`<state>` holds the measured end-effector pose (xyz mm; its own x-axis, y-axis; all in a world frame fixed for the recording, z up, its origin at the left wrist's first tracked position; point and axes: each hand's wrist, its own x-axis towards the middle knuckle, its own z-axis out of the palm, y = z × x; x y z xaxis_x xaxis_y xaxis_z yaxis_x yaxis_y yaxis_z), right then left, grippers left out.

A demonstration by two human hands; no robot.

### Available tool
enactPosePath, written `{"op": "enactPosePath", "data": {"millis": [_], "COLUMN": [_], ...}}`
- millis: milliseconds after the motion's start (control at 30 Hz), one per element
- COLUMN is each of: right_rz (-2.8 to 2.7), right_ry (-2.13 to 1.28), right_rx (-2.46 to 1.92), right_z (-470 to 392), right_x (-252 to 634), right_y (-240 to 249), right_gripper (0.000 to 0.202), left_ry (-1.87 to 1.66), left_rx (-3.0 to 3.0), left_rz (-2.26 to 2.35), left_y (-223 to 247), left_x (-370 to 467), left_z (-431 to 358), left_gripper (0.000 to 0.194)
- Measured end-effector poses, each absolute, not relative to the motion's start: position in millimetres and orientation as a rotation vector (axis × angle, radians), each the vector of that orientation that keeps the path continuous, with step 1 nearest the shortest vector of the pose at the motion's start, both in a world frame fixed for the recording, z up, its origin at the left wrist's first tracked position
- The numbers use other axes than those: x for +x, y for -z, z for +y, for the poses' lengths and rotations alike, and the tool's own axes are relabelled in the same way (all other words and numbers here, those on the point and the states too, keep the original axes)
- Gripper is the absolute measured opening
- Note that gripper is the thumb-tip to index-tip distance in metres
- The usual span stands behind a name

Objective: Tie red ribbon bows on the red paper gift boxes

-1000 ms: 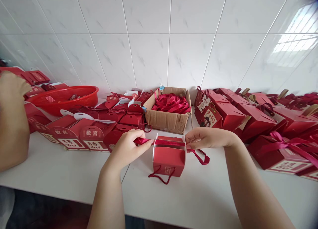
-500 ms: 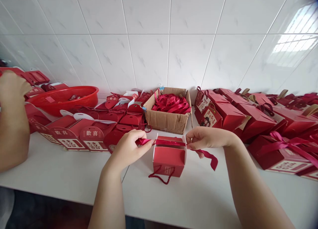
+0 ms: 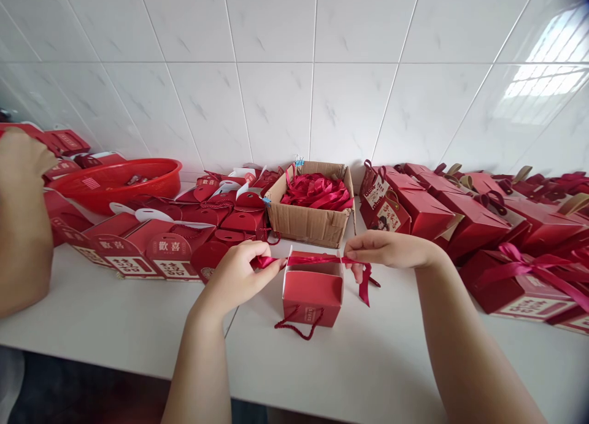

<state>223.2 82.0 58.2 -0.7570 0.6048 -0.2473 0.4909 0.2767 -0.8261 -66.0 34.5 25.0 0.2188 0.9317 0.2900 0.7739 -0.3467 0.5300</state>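
A small red gift box (image 3: 313, 286) stands on the white table, its twisted cord handle hanging down the near side. Across its top runs a dark red ribbon (image 3: 317, 260). My left hand (image 3: 246, 267) pinches the ribbon just left of the box. At the box's right side, my right hand (image 3: 375, 252) is closed on the same ribbon, whose loose end hangs below the fingers. The ribbon lies almost straight between both hands.
A cardboard box (image 3: 306, 223) of ribbons stands behind. Left are red boxes (image 3: 170, 252), a red basin (image 3: 119, 185) and another person's arm (image 3: 23, 227). Filled-looking red boxes (image 3: 478, 221) line the right, one with a bow (image 3: 529, 264). White table (image 3: 359, 369) in front.
The ribbon over the box has risen and straightened. My right hand has moved up slightly, and the loose ribbon end beside it has swung left. My left hand has hardly moved.
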Motion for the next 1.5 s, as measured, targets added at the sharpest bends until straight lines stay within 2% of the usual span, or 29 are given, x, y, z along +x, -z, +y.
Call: {"op": "enactPosePath", "data": {"millis": [233,333,500,567,967,1300,1500], "right_rz": [-2.436,-2.456,-2.415,-2.416,-2.417,-2.504,-2.549], "right_ry": [-1.503,-1.488,-1.389,-1.393,-1.444,-1.417,-1.455], "right_rx": [-0.980,-0.961,-1.079,-1.114,-1.162,-1.204,-1.201], "right_z": [86.1,87.0,86.4,87.2,91.2,91.3,89.5], "right_x": [222.0,221.6,220.7,220.9,220.2,216.1,223.2], "right_y": [-52.1,-50.6,-52.2,-51.9,-45.5,-47.2,-51.1], "right_gripper": [0.009,0.013,0.039,0.043,0.044,0.035,0.037], "left_ry": [-0.853,-0.847,-0.833,-0.819,-0.759,-0.660,-0.774], "left_rx": [2.213,2.224,2.210,2.200,2.152,2.126,2.130], "left_rz": [1.593,1.591,1.605,1.613,1.628,1.661,1.543], "left_y": [-26.5,-26.5,-26.2,-25.8,-23.5,-20.0,-23.2], "left_x": [-65.1,-64.6,-65.2,-65.9,-67.1,-66.7,-67.0], "left_z": [34.2,35.4,35.8,35.6,35.4,38.0,37.2], "left_gripper": [0.037,0.037,0.036,0.037,0.040,0.045,0.044]}}
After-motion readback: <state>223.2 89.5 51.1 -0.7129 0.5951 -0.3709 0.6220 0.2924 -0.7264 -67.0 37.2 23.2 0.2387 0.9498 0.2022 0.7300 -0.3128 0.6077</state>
